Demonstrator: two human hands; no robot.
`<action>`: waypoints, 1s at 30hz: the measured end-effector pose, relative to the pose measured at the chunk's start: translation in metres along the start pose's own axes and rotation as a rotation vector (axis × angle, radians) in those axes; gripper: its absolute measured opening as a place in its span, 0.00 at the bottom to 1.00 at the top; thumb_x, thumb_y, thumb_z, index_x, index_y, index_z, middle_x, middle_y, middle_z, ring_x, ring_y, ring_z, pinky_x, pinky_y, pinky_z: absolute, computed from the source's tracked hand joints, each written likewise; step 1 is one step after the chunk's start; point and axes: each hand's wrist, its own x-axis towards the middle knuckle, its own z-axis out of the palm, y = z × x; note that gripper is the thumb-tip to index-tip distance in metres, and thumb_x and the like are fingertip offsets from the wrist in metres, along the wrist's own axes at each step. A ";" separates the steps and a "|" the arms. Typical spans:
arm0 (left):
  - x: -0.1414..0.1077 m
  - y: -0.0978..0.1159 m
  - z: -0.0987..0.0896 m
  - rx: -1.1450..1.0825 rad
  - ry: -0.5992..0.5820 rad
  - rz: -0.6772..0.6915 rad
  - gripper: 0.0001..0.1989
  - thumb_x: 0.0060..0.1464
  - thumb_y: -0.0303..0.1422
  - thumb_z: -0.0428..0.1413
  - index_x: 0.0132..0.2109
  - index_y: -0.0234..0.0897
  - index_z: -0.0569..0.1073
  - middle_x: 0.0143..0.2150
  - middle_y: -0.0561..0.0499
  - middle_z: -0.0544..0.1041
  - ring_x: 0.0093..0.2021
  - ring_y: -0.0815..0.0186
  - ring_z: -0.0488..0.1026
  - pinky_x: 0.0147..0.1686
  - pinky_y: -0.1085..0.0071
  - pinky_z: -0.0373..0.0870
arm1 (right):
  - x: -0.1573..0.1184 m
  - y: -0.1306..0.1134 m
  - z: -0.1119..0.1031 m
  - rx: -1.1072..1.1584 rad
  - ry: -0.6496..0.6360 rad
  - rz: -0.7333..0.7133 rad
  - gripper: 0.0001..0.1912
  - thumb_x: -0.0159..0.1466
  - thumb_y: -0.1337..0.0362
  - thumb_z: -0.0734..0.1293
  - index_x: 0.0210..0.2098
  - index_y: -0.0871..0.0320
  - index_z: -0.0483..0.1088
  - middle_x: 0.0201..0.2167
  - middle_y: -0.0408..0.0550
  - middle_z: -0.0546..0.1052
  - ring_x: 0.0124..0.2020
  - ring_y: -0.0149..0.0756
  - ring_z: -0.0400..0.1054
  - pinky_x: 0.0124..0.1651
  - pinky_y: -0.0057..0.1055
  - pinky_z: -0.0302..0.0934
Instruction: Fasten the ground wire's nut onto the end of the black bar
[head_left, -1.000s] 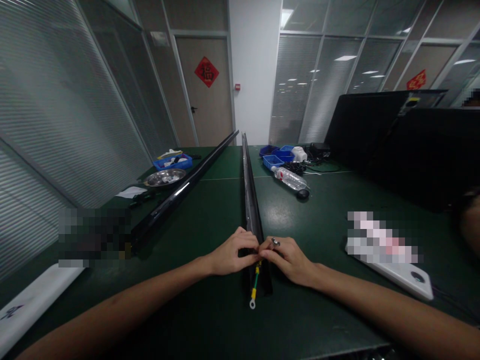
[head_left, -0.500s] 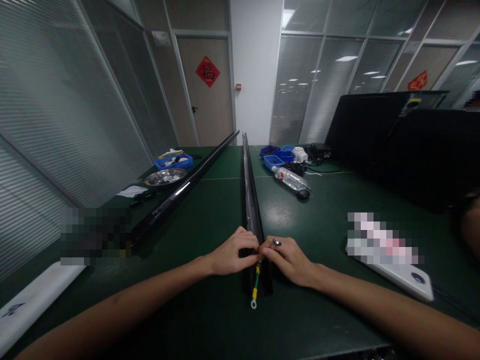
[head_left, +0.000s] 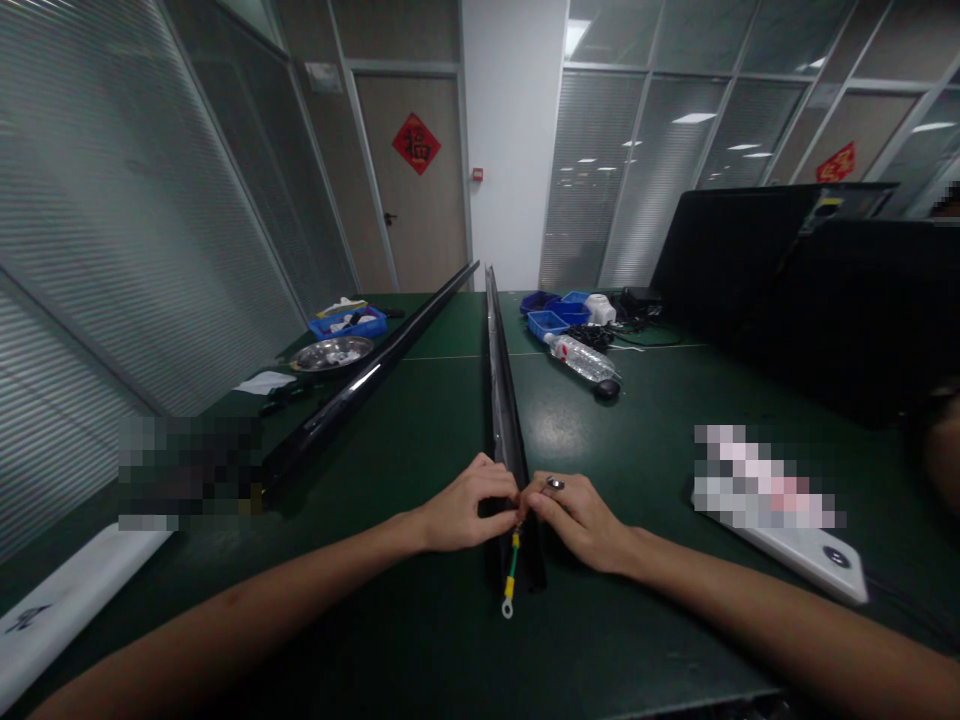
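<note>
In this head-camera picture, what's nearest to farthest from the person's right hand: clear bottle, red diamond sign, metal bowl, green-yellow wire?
1. Green-yellow wire: just left of the right hand.
2. Clear bottle: farther ahead.
3. Metal bowl: ahead, well left.
4. Red diamond sign: on the background door.

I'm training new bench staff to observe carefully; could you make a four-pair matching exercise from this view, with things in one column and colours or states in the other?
Column 1
1. Short wire
2. Plastic bottle
3. Metal dish
4. Right hand

Column 2
A. Wearing a ring
B. Silvery and round
C. Green and yellow
D. Clear, lying on its side

Right pairs: 1-C, 2-D, 3-B, 4-A
</note>
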 end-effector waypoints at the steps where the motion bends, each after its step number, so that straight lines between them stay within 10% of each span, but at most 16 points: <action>1: 0.000 0.000 0.000 0.000 -0.004 -0.002 0.10 0.68 0.35 0.54 0.38 0.36 0.74 0.36 0.52 0.76 0.41 0.64 0.71 0.49 0.64 0.57 | 0.000 0.001 0.000 -0.003 0.000 0.001 0.18 0.78 0.61 0.58 0.38 0.60 0.75 0.33 0.47 0.77 0.34 0.34 0.73 0.40 0.29 0.66; 30: 0.002 0.001 -0.001 -0.029 -0.019 -0.025 0.12 0.70 0.36 0.53 0.40 0.37 0.75 0.38 0.51 0.77 0.42 0.63 0.71 0.50 0.65 0.57 | -0.001 -0.002 -0.001 -0.037 0.015 0.002 0.15 0.78 0.62 0.58 0.39 0.59 0.73 0.33 0.46 0.75 0.32 0.33 0.71 0.39 0.28 0.64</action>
